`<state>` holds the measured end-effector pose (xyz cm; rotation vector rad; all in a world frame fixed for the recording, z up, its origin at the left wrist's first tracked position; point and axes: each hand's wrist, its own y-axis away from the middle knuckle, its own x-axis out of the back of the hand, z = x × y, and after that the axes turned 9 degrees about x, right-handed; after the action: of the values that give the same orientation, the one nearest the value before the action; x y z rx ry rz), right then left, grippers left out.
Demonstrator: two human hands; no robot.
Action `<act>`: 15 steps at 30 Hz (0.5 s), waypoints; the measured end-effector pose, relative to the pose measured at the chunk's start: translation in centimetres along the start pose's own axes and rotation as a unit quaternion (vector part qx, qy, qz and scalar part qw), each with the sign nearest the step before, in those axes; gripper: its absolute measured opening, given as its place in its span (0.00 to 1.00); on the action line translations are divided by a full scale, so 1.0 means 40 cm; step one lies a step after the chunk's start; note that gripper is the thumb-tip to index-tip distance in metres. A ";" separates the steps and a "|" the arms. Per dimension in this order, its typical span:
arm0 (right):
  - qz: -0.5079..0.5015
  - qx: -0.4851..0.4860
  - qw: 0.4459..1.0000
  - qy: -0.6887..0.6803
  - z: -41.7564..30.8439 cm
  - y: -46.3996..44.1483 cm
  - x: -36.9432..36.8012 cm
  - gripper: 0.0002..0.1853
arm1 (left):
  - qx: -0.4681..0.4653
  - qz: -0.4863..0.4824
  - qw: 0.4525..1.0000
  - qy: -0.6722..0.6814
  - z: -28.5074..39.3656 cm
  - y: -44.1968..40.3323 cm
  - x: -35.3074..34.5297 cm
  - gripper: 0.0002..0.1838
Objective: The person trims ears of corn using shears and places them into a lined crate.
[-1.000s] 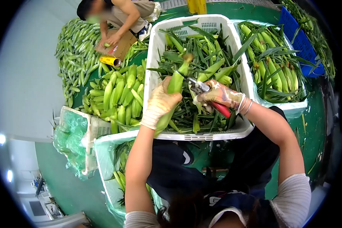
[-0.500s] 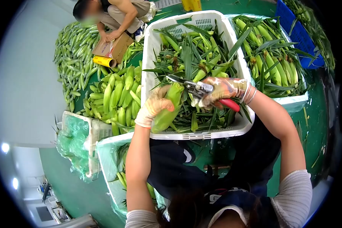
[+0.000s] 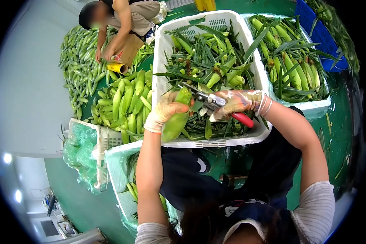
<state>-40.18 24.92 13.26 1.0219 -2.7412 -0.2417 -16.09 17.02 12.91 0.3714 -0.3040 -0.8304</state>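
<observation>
My gloved left hand (image 3: 166, 112) is wrapped round a green ear of corn in its husk (image 3: 175, 125), holding it tilted over the near left part of a white crate (image 3: 160, 53). My gloved right hand (image 3: 238, 101) grips pruning shears (image 3: 215, 101) with a red handle. Their blades lie close to the upper end of the ear; whether they touch it I cannot tell. Below both hands, the crate holds cut leaves, husk pieces and stalk ends (image 3: 201, 61).
Left of the crate lies a pile of trimmed corn (image 3: 126, 99). Beyond it, a co-worker (image 3: 124, 18) crouches by a cardboard box (image 3: 130, 49), a yellow roll (image 3: 117, 68) and wrapped ears (image 3: 79, 61). Untrimmed corn (image 3: 290, 65) fills a lined box at right. A blue crate (image 3: 321, 38) stands behind.
The shears have dropped slightly from across the ear's tip to its right side. A pale-ended piece now shows in the crate beyond my right hand. The co-worker's hand has moved onto the wrapped ears.
</observation>
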 end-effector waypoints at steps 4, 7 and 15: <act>0.237 0.085 0.922 -0.293 0.013 0.000 -0.002 0.12 | -0.049 0.149 0.986 0.056 -0.017 -0.020 0.039 0.19; 0.245 0.077 0.964 -0.067 0.077 -0.009 0.024 0.18 | -0.100 0.365 0.868 0.323 -0.085 -0.079 0.106 0.22; 0.248 -0.036 0.955 0.156 0.124 -0.067 -0.138 0.56 | -0.116 0.409 0.651 0.629 -0.063 -0.079 0.173 0.27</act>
<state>-35.66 26.97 7.12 0.2940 -2.5639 -0.0854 -12.73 10.29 10.08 0.4302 0.9174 0.4175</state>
